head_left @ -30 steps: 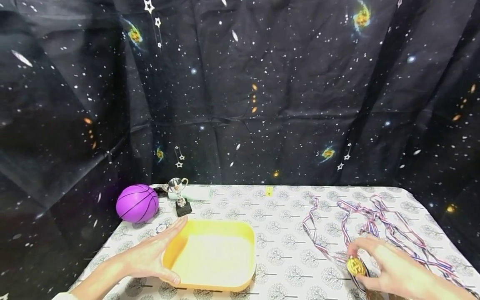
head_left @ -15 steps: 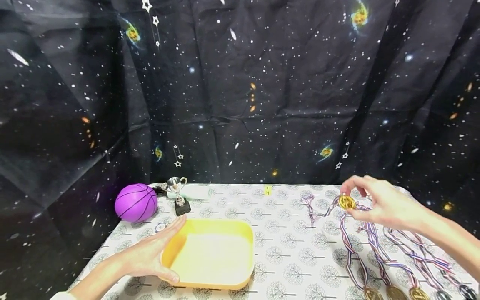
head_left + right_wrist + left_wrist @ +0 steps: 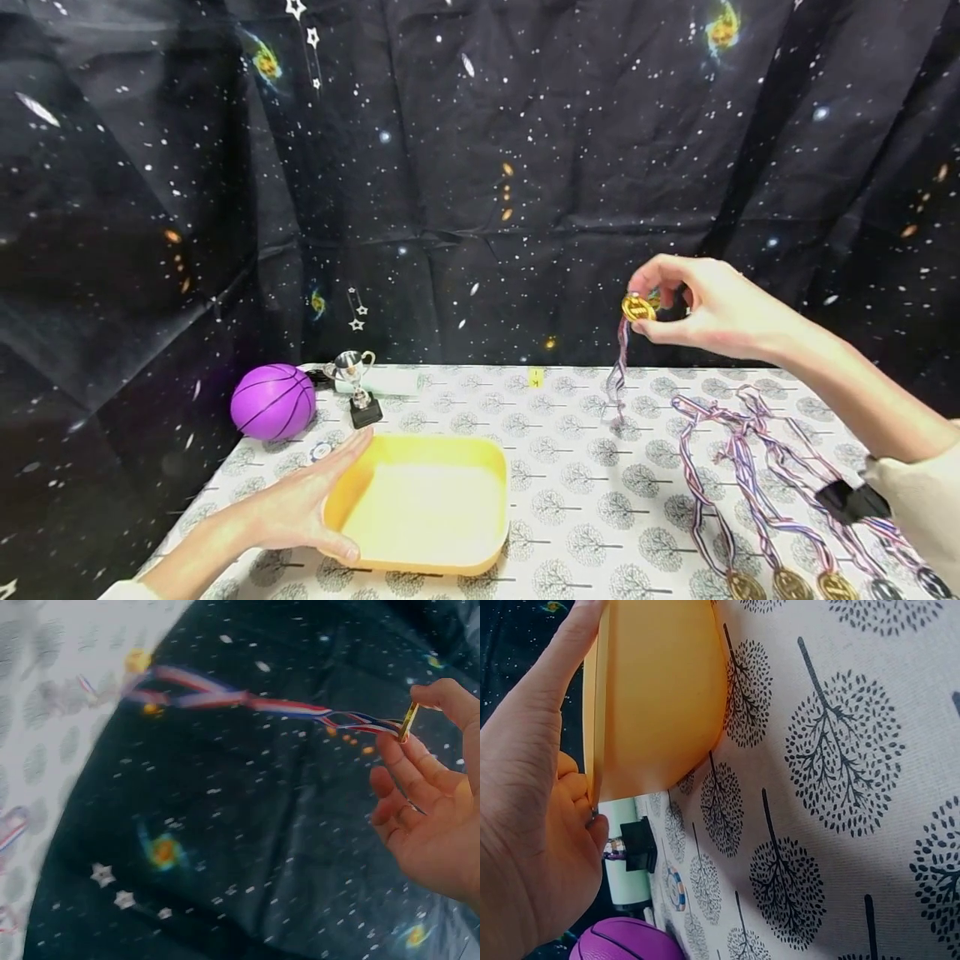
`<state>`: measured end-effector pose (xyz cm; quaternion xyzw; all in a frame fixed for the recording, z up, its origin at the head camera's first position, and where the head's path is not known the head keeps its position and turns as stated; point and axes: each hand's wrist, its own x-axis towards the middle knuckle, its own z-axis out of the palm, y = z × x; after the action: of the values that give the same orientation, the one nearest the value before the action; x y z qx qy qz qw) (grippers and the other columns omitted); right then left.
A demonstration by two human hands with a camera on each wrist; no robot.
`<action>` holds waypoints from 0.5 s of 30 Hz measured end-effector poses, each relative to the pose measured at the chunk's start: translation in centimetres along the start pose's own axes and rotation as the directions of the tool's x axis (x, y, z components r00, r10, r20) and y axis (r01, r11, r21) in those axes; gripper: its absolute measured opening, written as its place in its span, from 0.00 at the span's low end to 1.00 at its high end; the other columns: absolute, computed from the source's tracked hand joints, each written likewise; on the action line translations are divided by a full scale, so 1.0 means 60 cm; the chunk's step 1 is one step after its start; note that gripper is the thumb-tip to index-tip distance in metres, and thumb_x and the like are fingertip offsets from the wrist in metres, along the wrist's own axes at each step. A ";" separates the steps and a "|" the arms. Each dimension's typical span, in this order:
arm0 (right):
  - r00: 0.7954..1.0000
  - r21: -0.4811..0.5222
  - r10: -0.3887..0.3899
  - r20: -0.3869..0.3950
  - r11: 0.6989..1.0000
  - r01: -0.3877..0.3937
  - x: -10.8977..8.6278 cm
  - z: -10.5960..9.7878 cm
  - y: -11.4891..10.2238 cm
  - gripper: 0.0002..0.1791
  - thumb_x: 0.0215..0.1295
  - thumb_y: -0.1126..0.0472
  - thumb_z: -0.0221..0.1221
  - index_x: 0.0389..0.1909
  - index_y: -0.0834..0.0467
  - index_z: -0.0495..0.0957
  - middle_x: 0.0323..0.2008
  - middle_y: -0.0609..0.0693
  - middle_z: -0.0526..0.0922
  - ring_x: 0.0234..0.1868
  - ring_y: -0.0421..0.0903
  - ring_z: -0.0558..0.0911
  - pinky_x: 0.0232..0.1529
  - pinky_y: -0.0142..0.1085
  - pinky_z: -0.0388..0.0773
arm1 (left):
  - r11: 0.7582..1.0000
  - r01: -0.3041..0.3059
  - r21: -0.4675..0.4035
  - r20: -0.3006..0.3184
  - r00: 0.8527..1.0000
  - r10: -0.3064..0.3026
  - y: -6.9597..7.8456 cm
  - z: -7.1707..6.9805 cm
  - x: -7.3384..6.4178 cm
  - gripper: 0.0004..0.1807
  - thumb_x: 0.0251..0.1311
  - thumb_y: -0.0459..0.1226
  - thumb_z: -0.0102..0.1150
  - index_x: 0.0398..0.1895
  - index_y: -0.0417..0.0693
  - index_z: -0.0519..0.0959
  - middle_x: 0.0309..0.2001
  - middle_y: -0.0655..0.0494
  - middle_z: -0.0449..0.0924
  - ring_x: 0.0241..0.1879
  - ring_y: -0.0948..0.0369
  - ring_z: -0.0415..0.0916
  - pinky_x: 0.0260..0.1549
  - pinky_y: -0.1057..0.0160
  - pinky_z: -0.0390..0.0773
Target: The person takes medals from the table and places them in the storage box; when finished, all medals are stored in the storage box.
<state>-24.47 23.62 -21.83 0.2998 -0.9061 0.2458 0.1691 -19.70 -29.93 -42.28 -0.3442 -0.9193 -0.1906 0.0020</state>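
Between thumb and fingertips my right hand [image 3: 712, 304] pinches a gold medal [image 3: 638, 307], raised above the back of the table. Its red, white and blue ribbon [image 3: 289, 707] hangs down from it, the lower end blurred by motion. My left hand [image 3: 300, 508] grips the left side of a yellow plastic tray [image 3: 491, 500], thumb at the near corner and fingers toward the far one. In the left wrist view, fingers curl under the rim of the tray [image 3: 660, 697]. The tray's inside is bare.
More medals [image 3: 792, 583] lie at the right front, their ribbons [image 3: 742, 467] stretched toward the back. At the back left are a purple ball [image 3: 273, 402], a small silver trophy [image 3: 360, 387] and a pale green cylinder [image 3: 397, 384]. A yellow tag [image 3: 536, 378] sits at the back edge.
My right hand has lifted the gold medal from the right front of the table, up and leftward, its ribbon leaving the cloth. My left hand and the tray have stayed put.
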 end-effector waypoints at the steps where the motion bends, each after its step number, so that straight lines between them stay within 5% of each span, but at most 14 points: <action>1: 1.000 0.009 0.008 0.005 1.000 -0.008 0.011 -0.002 -0.009 0.15 0.57 0.60 0.78 0.43 0.48 0.84 0.36 0.42 0.83 0.37 0.44 0.77 0.30 0.33 0.73 | 1.000 0.001 0.000 -0.002 1.000 -0.001 -0.001 0.001 0.000 0.79 0.39 0.72 0.78 0.85 0.35 0.50 0.84 0.37 0.46 0.78 0.36 0.55 0.66 0.28 0.66; 15: 0.999 0.218 -0.047 0.018 0.975 0.042 0.121 0.001 -0.123 0.14 0.64 0.57 0.74 0.48 0.54 0.85 0.39 0.47 0.88 0.39 0.47 0.81 0.39 0.37 0.71 | 0.998 0.041 -0.048 0.010 0.999 -0.040 -0.002 0.002 -0.001 0.81 0.37 0.71 0.80 0.85 0.35 0.48 0.85 0.37 0.43 0.80 0.36 0.51 0.68 0.30 0.60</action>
<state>-25.37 15.10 -16.04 0.3394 -0.8687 0.3364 0.1303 -19.73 -30.03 -42.43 -0.3264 -0.9212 -0.2113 -0.0145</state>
